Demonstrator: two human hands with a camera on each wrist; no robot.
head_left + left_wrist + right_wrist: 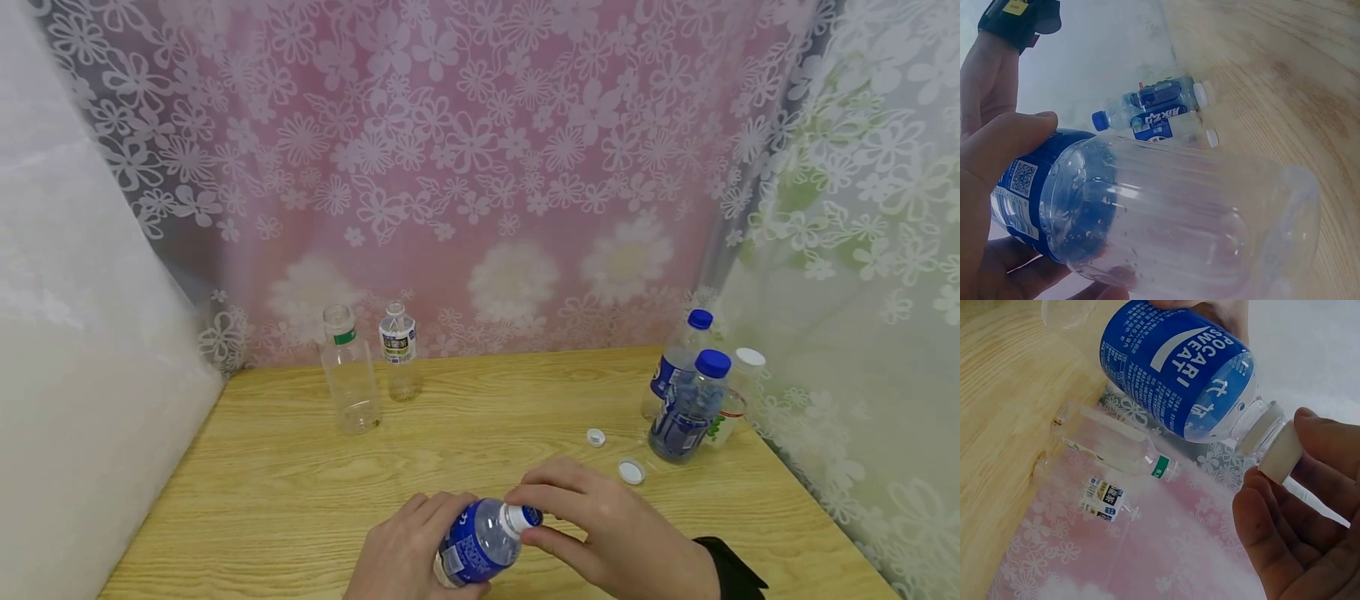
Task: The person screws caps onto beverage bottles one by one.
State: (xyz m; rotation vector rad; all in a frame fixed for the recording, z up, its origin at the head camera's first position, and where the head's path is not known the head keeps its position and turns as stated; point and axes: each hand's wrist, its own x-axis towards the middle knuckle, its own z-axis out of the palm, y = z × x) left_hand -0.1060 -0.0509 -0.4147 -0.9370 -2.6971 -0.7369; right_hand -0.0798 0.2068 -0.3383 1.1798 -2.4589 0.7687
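Note:
My left hand [408, 546] grips a clear plastic Pocari Sweat bottle [478, 546] around its blue label, with the neck tilted up to the right. In the left wrist view the clear lower part of the bottle [1172, 212] shows a few droplets on its inside wall. The thumb and fingers of my right hand [611, 525] pinch the white cap [1282, 453] at the bottle's mouth. Between the cap and the white ring on the neck [1260, 428], a strip of clear neck shows in the right wrist view.
Two uncapped clear bottles, a tall one [352, 387] and a smaller labelled one [400, 354], stand at the back left. At the right stand two blue-capped bottles [686, 417] and a white-capped one [750, 358]. Two loose white caps [631, 472] lie before them on the wooden table [262, 500].

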